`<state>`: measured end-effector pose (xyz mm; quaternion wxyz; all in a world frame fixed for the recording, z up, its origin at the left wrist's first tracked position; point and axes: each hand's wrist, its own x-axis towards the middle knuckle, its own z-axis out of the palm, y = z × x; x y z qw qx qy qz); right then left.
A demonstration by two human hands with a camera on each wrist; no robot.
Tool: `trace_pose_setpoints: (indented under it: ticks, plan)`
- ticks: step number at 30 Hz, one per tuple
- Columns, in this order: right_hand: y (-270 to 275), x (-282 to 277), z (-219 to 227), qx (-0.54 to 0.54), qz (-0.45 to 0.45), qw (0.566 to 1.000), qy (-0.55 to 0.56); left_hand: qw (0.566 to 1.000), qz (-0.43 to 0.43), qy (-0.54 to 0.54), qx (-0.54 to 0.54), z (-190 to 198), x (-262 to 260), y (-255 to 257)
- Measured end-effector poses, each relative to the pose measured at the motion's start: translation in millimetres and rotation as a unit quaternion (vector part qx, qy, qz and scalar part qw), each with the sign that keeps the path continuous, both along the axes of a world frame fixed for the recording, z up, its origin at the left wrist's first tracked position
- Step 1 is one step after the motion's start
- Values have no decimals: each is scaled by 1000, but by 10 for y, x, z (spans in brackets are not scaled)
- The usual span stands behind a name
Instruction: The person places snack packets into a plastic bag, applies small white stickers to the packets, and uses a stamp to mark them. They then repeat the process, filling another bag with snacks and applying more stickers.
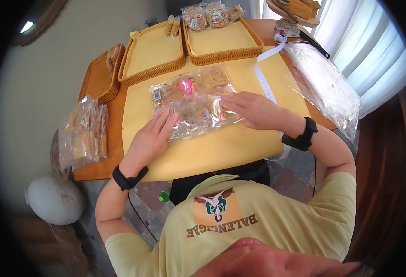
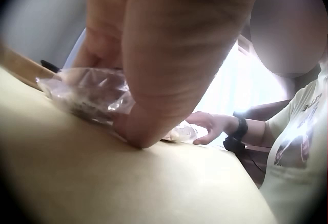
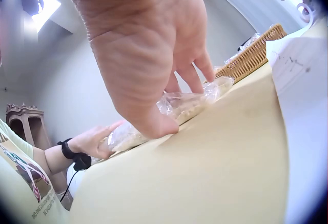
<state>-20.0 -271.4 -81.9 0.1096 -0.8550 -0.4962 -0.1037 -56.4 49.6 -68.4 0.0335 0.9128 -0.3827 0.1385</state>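
Note:
A clear plastic bag [image 1: 191, 122] lies flat on the yellow sheet, with several small packs of snacks inside, a bright pink round spot [image 1: 187, 86] and a barcode label [image 1: 157, 94]. My left hand [image 1: 150, 141] rests at the bag's left edge, fingers fairly straight. On the right side, my right hand [image 1: 258, 111] lays its extended fingers over the bag. In the left wrist view, the left thumb [image 2: 143, 137] reaches down beside the crinkled film. The right wrist view has the right thumb [image 3: 159, 126] at the bag's near side and the fingers spread along it.
Two lined wicker trays [image 1: 152, 76] [image 1: 226, 56] stand at the back, bagged snacks in them. A smaller basket [image 1: 99, 76] and stacked snack packs [image 1: 84, 134] sit at the left. A white measuring tape [image 1: 264, 81] and clear plastic bags [image 1: 325, 76] lie at the right.

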Motion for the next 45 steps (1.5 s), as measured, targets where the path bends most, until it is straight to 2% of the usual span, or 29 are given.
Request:
trace_pose_setpoints:
  ticks: [3,5,6,8,9,10,11,12,13,14,15,17,19,20,23,24,27,28,29,30,31,32,33,35,37,39,41,43,45]
  plan:
    - [41,69,27,32,-2,997,-65,999,-13,-32,-27,117,46,52]
    - [17,162,129,43,-16,997,55,994,-14,8,-107,227,58,83]
    - [-8,242,156,40,-15,998,54,994,-13,7,-110,288,78,103]
    - [-59,403,212,148,27,987,56,974,-10,48,-223,400,135,147]
    - [-72,443,262,146,31,987,55,973,-7,46,-225,437,162,166]
    - [-77,466,363,166,-46,969,180,942,30,108,-315,477,200,183]
    - [-71,508,441,182,-122,929,299,899,63,168,-400,513,252,196]
    - [-59,577,480,181,-119,931,294,864,40,171,-471,511,326,201]
    - [-41,643,517,265,-87,920,277,865,40,166,-472,554,366,187]
    - [-9,681,559,347,-54,900,258,820,34,179,-542,611,392,160]
    - [0,675,623,346,-51,901,256,770,27,192,-607,666,415,148]
    - [43,565,858,408,-91,830,370,770,47,202,-604,719,452,206]
    - [33,589,874,398,-87,818,406,731,71,301,-609,715,469,232]
    - [41,595,862,375,-127,803,446,726,93,326,-598,655,511,233]
    - [115,715,613,347,-194,762,512,679,144,408,-592,226,717,294]
    - [146,785,466,346,-220,742,530,678,147,410,-592,113,772,301]
    - [221,991,74,299,-268,727,557,674,188,445,-559,-128,880,300]
    - [243,1069,-10,261,-264,756,539,680,216,448,-539,-171,910,280]
    - [231,1143,-57,260,-264,754,542,686,242,452,-517,-189,934,267]
    - [216,1198,-101,228,-259,786,513,684,245,455,-515,-169,951,284]
    - [232,1189,-81,196,-255,815,482,736,269,432,-446,-82,950,287]
    - [239,1173,-45,197,-258,812,486,783,290,407,-372,-36,955,291]
    - [242,1154,20,154,-282,830,455,782,289,412,-368,-49,951,295]
    - [261,1118,103,112,-309,844,424,889,295,282,-205,-75,934,314]
    - [264,1089,130,75,-334,860,378,902,289,265,-180,-60,921,369]
    - [177,1089,156,84,-336,856,385,913,285,247,-156,-5,871,386]
    - [38,1020,250,95,-339,850,392,936,303,122,-129,148,787,354]
    - [-157,780,443,155,-272,885,345,932,288,140,-168,380,642,213]
    - [-454,515,528,145,-299,899,286,927,260,164,-215,523,508,109]
